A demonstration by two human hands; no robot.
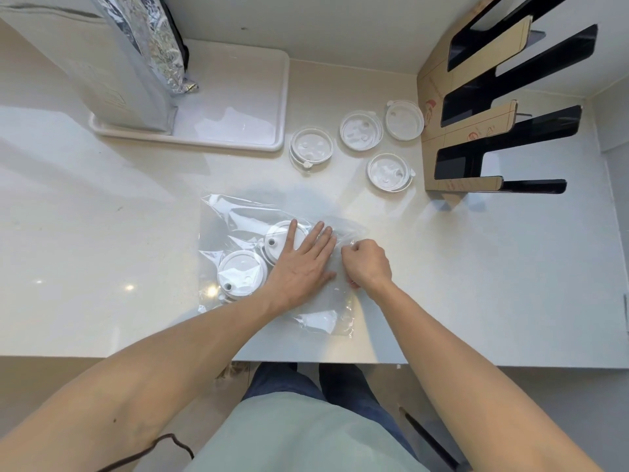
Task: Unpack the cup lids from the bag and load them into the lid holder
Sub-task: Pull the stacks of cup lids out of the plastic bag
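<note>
On crinkled clear bag [316, 318], left hand [301, 264] lies flat.

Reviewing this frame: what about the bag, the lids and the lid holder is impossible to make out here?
- Head view, lid under the left hand: partly covered; its far side is hidden.
- Right hand: fist closed at the plastic bag; the grip itself is hidden by the fingers.
- Lid holder: top cut off by the frame edge.
- Four lids out on the counter: single or stacked, unclear.
</note>
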